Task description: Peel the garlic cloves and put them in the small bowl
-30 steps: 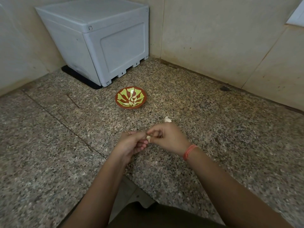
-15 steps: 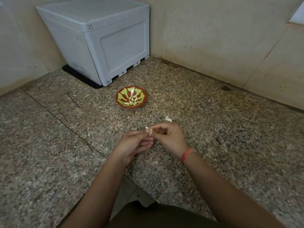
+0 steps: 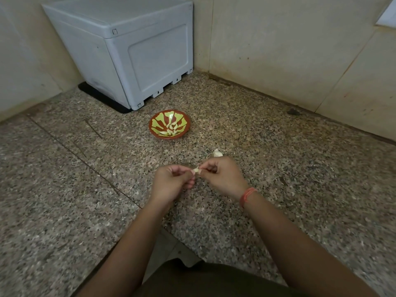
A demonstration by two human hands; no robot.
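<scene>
A small pale garlic clove is pinched between the fingertips of both hands above the granite counter. My left hand holds its left end with curled fingers, and my right hand, with an orange thread at the wrist, pinches its right end. Farther back stands the small red-and-green bowl with several peeled cloves inside. A white piece of garlic lies on the counter just beyond my right hand, partly hidden by it.
A grey plastic box stands in the back left corner on a black mat. Beige tiled walls close the counter at the back and right. The speckled granite counter ends at a front edge near my body.
Both hands have shifted slightly away from me, and the clove now shows more clearly between the fingertips. The bowl and the loose garlic piece have not moved.
</scene>
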